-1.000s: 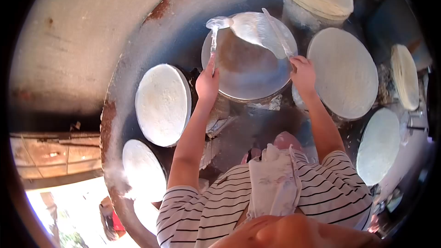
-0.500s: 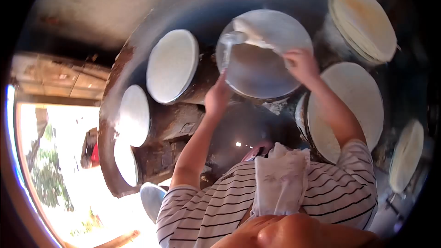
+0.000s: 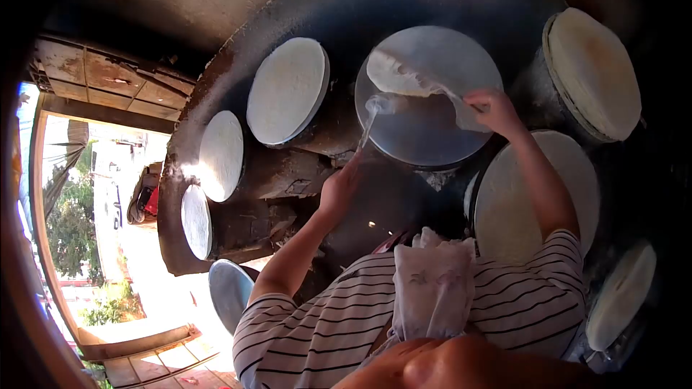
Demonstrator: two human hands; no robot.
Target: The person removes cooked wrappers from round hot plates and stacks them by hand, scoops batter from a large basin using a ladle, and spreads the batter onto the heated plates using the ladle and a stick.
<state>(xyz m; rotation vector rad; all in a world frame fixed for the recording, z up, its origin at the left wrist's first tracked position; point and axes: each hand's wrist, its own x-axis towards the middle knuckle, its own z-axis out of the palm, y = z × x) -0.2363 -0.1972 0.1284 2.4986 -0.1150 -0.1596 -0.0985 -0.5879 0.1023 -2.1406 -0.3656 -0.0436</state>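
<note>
My left hand (image 3: pixel 340 186) is closed around the handle of a ladle (image 3: pixel 369 126), whose pale round head rests over the left part of a round griddle (image 3: pixel 425 142). A thin white crepe sheet (image 3: pixel 400 75) lies folded and wrinkled across the middle of the griddle. My right hand (image 3: pixel 497 112) is at the griddle's right edge, fingers pinched on the sheet's raised end. That end hangs down below my fingers. A small dark edge shows at the fingertips; I cannot make out what it is.
More round plates covered with pale sheets stand around me: a left one (image 3: pixel 288 91), a far-left one (image 3: pixel 221 155), a near-right one (image 3: pixel 537 202) under my right forearm. A thick stack of crepes (image 3: pixel 595 75) stands at upper right. A metal basin (image 3: pixel 231 295) is at lower left.
The view has shifted. My right hand has drawn the crepe's end up and outward to the right, so it now hangs off my fingers. The ladle's head has moved lower, away from the sheet.
</note>
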